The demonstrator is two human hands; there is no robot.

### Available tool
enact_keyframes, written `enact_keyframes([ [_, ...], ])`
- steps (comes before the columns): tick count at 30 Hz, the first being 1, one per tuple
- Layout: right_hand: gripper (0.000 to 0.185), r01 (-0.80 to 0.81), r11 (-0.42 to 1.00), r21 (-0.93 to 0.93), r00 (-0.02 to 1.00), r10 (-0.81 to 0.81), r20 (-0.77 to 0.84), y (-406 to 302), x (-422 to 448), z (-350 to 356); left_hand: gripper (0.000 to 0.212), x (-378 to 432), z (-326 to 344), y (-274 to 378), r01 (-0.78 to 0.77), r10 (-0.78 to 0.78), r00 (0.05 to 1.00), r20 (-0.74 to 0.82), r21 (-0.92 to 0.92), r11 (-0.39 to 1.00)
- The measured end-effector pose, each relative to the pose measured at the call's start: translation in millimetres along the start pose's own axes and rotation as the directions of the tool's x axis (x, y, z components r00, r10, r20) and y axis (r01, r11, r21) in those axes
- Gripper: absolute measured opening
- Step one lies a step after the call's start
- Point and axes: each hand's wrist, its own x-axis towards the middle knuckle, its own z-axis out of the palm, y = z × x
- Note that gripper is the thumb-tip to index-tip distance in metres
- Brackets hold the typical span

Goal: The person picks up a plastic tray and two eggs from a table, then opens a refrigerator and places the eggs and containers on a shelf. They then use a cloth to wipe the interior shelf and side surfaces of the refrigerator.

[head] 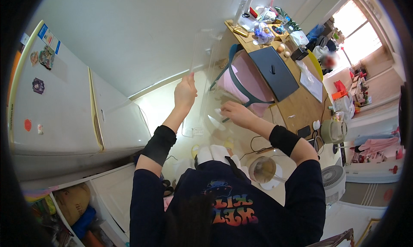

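Observation:
My left hand (pixel 186 92) is closed on the side edge of a long, clear plastic tray-like piece (pixel 204 69). The piece hangs in front of me, its far end towards the wall and its near end above the floor. My right hand (pixel 238 114) is to the right of this piece, with the fingers bent together around a small white wad (pixel 218 111), perhaps tissue. Whether the wad touches the plastic cannot be made out. Black bands cover both my forearms.
A white refrigerator (pixel 64 98) stands to the left. On the right, a chair (pixel 246 82) with a pink cover is against a wooden table (pixel 280 108) bearing a dark closed laptop-like panel (pixel 274 72). A pot (pixel 263 169) and a fan (pixel 333 182) are near my right arm.

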Motion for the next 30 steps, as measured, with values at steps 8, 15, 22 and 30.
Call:
enact_keyframes([
  [8, 0.022, 0.053, 0.984, 0.168, 0.998, -0.046, -0.045, -50.3, 41.5, 48.9, 0.054, 10.0, 36.0, -9.4, -0.147, 0.151, 0.988, 0.003, 0.257, 0.955],
  [15, 0.024, 0.018, 0.964, 0.265, 0.995, -0.043, 0.089, -63.9, 50.9, 72.5, 0.052, 4.5, 42.3, -13.0, -0.143, 0.129, 0.990, 0.060, 0.385, 0.912],
  [22, 0.020, -0.225, 0.862, 0.454, 0.953, 0.096, 0.288, -81.0, 62.7, 70.4, 0.052, -4.9, 38.8, -16.4, -0.106, 0.068, 0.990, 0.124, 0.333, 0.937],
  [30, 0.039, -0.299, 0.861, 0.411, 0.822, 0.013, 0.570, -76.8, 66.9, 54.0, 0.052, -12.8, 46.5, -19.2, -0.202, 0.142, 0.969, 0.203, 0.317, 0.926],
])
